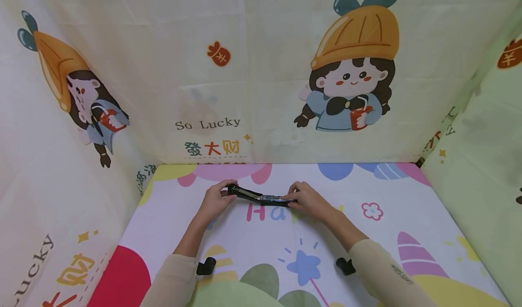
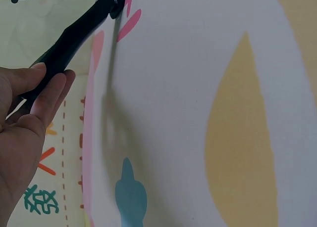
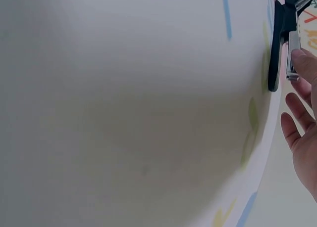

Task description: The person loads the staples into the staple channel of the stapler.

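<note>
A black stapler [image 1: 267,202] lies spread at its hinge between both hands, above the far middle of the table. My left hand [image 1: 217,201] pinches the end of its long black upper arm [image 2: 74,41], thumb on one side and fingers on the other. On the other side, my right hand [image 1: 311,202] holds the opposite half. In the right wrist view, the thumb presses the end of the silver staple magazine [image 3: 293,41], which stands apart from the black base [image 3: 274,59]. The right hand's lower fingers are spread beside it. Whether staples lie inside cannot be seen.
A white table cover [image 1: 338,234] with colourful prints lies under the hands. Printed cloth walls [image 1: 273,85] rise at the back and both sides, close behind the far table edge. A small black device sits at the left wrist [image 1: 206,266] and another at the right wrist [image 1: 345,266].
</note>
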`<state>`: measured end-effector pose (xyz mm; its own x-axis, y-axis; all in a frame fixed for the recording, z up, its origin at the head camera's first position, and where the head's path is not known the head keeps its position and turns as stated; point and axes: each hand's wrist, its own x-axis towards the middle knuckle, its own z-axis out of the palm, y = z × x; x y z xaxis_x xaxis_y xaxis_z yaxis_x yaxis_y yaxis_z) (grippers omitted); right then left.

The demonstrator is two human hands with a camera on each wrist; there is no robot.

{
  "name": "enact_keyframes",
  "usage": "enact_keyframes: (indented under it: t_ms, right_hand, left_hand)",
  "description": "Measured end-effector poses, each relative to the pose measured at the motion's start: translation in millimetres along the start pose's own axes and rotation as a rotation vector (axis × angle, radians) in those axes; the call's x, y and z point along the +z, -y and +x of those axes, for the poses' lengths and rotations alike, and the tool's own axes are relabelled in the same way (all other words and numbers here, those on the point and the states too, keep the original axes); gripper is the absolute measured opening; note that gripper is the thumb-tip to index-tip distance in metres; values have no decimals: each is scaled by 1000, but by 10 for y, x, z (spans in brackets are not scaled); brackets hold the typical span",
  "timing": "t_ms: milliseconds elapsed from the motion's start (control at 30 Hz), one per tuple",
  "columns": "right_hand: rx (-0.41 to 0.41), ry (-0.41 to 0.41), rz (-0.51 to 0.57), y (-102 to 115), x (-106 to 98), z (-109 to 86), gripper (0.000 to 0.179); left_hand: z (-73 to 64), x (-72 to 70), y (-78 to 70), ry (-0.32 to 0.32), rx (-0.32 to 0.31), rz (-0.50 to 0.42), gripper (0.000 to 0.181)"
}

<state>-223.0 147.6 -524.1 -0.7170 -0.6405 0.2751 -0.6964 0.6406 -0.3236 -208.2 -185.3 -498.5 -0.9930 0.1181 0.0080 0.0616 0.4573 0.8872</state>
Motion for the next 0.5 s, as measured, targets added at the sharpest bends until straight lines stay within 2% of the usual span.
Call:
enact_keyframes:
  t_ms: [167, 333, 500]
  right_hand:
    - [2, -5, -16, -24, -26, -44, 27]
    - [5, -23, 21, -34, -44, -89, 25]
    - [44, 4, 49, -32, -58, -116, 24]
  left_hand:
    - [-8, -10, -7, 1, 3, -4, 48]
    - [5, -11, 14, 11, 1, -5, 49]
    - [16, -7, 30, 13, 0, -9, 49]
